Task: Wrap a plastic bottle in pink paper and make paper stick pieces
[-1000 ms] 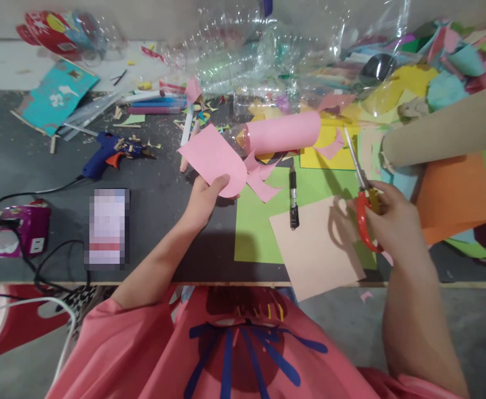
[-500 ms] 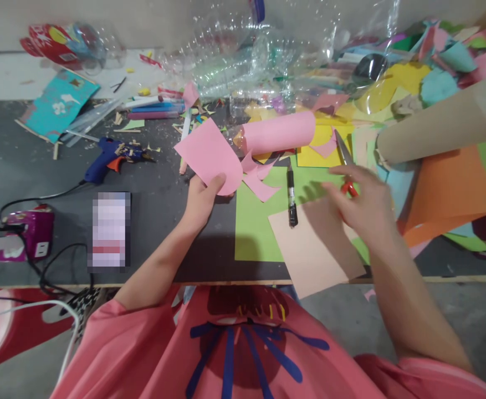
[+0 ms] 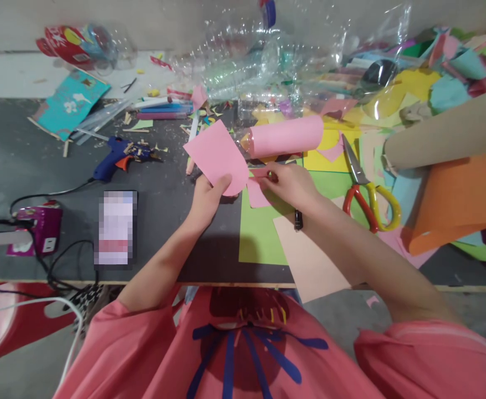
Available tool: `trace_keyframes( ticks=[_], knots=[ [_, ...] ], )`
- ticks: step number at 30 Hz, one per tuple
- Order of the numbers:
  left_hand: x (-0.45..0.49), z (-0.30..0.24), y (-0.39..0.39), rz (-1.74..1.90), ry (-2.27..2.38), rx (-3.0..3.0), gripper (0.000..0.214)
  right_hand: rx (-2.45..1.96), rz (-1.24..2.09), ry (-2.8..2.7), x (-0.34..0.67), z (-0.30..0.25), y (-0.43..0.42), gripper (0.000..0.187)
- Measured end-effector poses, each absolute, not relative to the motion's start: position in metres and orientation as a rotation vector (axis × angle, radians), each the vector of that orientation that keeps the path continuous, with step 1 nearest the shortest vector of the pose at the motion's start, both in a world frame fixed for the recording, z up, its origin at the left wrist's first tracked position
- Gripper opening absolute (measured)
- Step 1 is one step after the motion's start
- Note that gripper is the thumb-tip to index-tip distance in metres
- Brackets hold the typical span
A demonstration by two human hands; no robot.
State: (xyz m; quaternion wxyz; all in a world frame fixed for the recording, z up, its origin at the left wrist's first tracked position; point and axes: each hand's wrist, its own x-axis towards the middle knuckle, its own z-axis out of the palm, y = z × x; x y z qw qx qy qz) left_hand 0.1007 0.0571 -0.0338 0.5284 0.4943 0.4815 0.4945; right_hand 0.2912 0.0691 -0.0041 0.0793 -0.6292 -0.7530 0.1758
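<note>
My left hand (image 3: 208,198) pinches a pink paper piece (image 3: 218,156) with one rounded edge, holding it above the dark table (image 3: 159,183). My right hand (image 3: 289,183) reaches across the green sheet (image 3: 258,238) and its fingers close on a pink paper scrap (image 3: 256,195) right beside that piece. Red and yellow scissors (image 3: 365,191) lie on the papers to the right, free of either hand. A pink paper roll (image 3: 286,136) lies just behind my hands. A black pen (image 3: 298,220) shows under my right wrist.
A blue glue gun (image 3: 116,155) with its cord lies to the left, near a purple power strip (image 3: 41,227) and a phone (image 3: 116,227). Clear plastic bottles (image 3: 243,61) and coloured paper scraps (image 3: 442,83) crowd the back. A brown cardboard tube (image 3: 446,133) lies at right.
My right hand put the scissors down on the papers at right, then moved left to the pink scrap beside the held piece. My left hand stayed almost still.
</note>
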Motion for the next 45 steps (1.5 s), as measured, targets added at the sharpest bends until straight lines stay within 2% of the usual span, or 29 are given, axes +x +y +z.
trace_keyframes(
  ticks=[4, 6, 8, 13, 15, 17, 18, 19, 20, 21, 23, 25, 33, 39, 45],
  knots=[
    [0.101, -0.033, 0.056, 1.133, 1.163, 1.183, 0.034, -1.828, 0.649, -1.854, 0.323, 0.013, 0.082, 0.039],
    [0.101, -0.032, 0.055, 1.103, 1.153, 1.190, 0.034, -1.827, 0.579, -1.533, 0.351, 0.024, 0.096, 0.033],
    [0.102, -0.031, 0.053, 1.078, 1.132, 1.188, 0.033, -1.684, 0.364, -1.147, 0.379, 0.034, 0.110, 0.013],
    [0.107, -0.027, 0.049, 1.039, 1.099, 1.162, 0.037, -1.648, 0.526, -0.657, 0.400, 0.039, 0.118, 0.018],
    [0.108, -0.026, 0.048, 1.008, 1.079, 1.142, 0.041, -1.608, 0.564, -0.659, 0.382, 0.034, 0.104, 0.012],
    [0.108, -0.025, 0.047, 0.954, 1.069, 1.134, 0.044, -1.467, 0.543, -0.868, 0.356, 0.026, 0.083, 0.024],
    [0.108, -0.024, 0.047, 0.935, 1.074, 1.140, 0.045, -1.400, 0.558, -1.028, 0.341, 0.022, 0.071, 0.017],
    [0.108, -0.023, 0.046, 0.924, 1.086, 1.150, 0.046, -1.345, 0.619, -1.186, 0.328, 0.018, 0.060, 0.007],
    [0.108, -0.023, 0.046, 0.915, 1.100, 1.163, 0.047, -1.312, 0.716, -1.289, 0.315, 0.013, 0.050, 0.006],
    [0.108, -0.022, 0.045, 0.904, 1.113, 1.176, 0.048, -1.291, 0.839, -1.343, 0.305, 0.008, 0.041, 0.013],
    [0.108, -0.021, 0.042, 0.855, 1.128, 1.184, 0.049, -1.222, 0.981, -1.320, 0.291, -0.002, 0.031, 0.025],
    [0.109, -0.020, 0.040, 0.782, 1.123, 1.173, 0.052, -1.196, 1.017, -1.252, 0.287, -0.012, 0.028, 0.029],
    [0.111, -0.019, 0.036, 0.661, 1.142, 1.159, 0.053, -1.070, 0.866, -1.270, 0.287, -0.022, 0.025, 0.023],
    [0.115, -0.023, 0.033, 0.708, 1.144, 1.160, 0.050, -1.171, 0.924, -1.214, 0.286, -0.019, 0.023, 0.033],
    [0.116, -0.021, 0.034, 0.729, 1.126, 1.243, 0.054, -1.157, 1.041, -1.253, 0.294, -0.024, 0.032, 0.026]
  ],
)
